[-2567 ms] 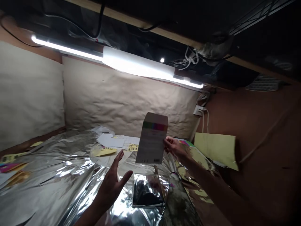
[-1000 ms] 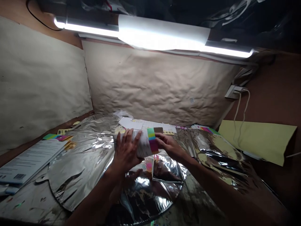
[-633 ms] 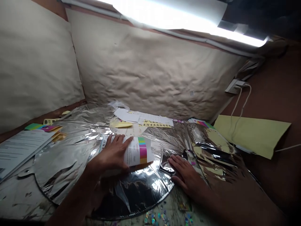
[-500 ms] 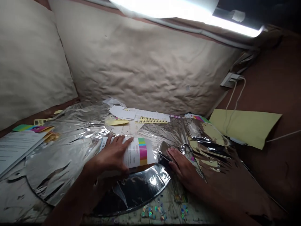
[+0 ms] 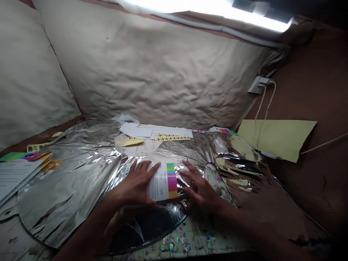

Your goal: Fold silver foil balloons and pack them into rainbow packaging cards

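Observation:
A white printed card (image 5: 160,185) with coloured stripes at its right end lies on shiny silver film (image 5: 92,170). My left hand (image 5: 137,183) spans the card, fingers over its top and thumb by its lower edge, holding it against the film. Just right of the stripes is my right hand (image 5: 199,185), fingers apart and slightly blurred, above or touching crinkled film at the card's end. Contact there cannot be made out. Below the card curves a dark, glossy round-edged sheet (image 5: 154,224), partly hidden by my left forearm.
Striped printed cards (image 5: 16,174) are stacked at the left. White papers (image 5: 141,130) and yellow label strips (image 5: 171,137) lie at the back. Shiny round sequins (image 5: 179,243) dot the front edge. A yellow sheet (image 5: 277,137) and a socket (image 5: 259,84) with cords are at the right.
My right hand has come left from the folded film to the card's striped end, fingers spreading. The pale strip beyond the stripes no longer shows. My left hand stays on the card.

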### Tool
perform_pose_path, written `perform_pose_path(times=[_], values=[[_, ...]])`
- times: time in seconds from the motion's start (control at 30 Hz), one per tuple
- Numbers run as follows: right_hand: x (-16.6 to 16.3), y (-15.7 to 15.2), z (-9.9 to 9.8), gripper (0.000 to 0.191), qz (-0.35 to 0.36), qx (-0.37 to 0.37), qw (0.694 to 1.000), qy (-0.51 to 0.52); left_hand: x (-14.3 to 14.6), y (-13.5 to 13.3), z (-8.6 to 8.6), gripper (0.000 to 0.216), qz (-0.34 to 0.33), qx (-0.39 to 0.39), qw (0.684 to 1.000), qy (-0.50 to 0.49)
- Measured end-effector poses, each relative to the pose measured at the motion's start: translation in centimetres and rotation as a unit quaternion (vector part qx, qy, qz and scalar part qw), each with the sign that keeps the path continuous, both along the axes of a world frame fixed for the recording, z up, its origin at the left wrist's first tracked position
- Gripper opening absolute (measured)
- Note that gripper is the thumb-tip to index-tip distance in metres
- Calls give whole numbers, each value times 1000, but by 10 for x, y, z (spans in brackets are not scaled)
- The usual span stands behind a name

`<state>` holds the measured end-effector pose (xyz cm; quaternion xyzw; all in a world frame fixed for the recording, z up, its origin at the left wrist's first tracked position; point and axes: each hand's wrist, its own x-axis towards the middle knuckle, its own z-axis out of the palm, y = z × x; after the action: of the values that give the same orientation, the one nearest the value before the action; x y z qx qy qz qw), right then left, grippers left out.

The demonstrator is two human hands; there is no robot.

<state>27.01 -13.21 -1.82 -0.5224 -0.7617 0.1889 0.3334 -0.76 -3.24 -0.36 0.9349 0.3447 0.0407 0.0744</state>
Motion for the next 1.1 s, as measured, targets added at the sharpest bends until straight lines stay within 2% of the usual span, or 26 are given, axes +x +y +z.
perform_pose_path(times=[0.07, 0.1, 0.17, 0.27, 0.33, 0.4, 0.47, 0.6, 0.67, 0.73, 0.8, 0.87, 0.93, 0.97, 1.03, 1.1], values=[[11, 6, -3, 51, -145, -7, 983, 108, 1, 0, 0, 126, 18, 25, 999, -17], [17, 10, -4, 55, -195, -37, 967, 158, 1, 0, 1, 124, 25, 37, 999, -22], [26, 17, -7, 66, -223, -125, 936, 241, 2, 1, 3, 123, 34, 51, 998, -21], [27, 24, -4, 81, -187, -232, 887, 354, 3, 1, 6, 123, 35, 67, 997, -19], [22, 26, 1, 88, -171, -267, 852, 416, 4, 1, 7, 123, 35, 80, 996, -24], [17, 28, 8, 85, -166, -273, 832, 454, 5, 1, 5, 124, 34, 91, 995, -28], [12, 29, 14, 72, -151, -264, 828, 472, 5, 2, 3, 126, 32, 100, 994, -33], [-1, 35, 23, 45, -75, -256, 845, 463, 9, 0, 2, 127, 22, 131, 990, -56], [-12, 40, 27, 43, -49, -264, 852, 450, 13, -2, 3, 125, 20, 152, 986, -72], [-24, 44, 32, 44, -30, -291, 845, 448, 17, -4, 5, 121, 18, 170, 981, -88], [-33, 49, 39, 41, -3, -339, 821, 459, 20, -6, 6, 118, 23, 185, 977, -104], [-37, 53, 46, 43, 45, -391, 783, 482, 21, -7, 7, 117, 36, 200, 972, -120], [-38, 57, 53, 58, 107, -426, 748, 498, 21, -8, 8, 115, 50, 214, 966, -133], [-38, 60, 55, 64, 135, -432, 740, 497, 20, -8, 9, 114, 55, 221, 964, -136], [-41, 64, 57, 63, 171, -424, 754, 472, 20, -10, 11, 109, 57, 232, 962, -136], [-47, 67, 58, 57, 181, -401, 792, 423, 20, -12, 13, 105, 60, 240, 959, -136]])
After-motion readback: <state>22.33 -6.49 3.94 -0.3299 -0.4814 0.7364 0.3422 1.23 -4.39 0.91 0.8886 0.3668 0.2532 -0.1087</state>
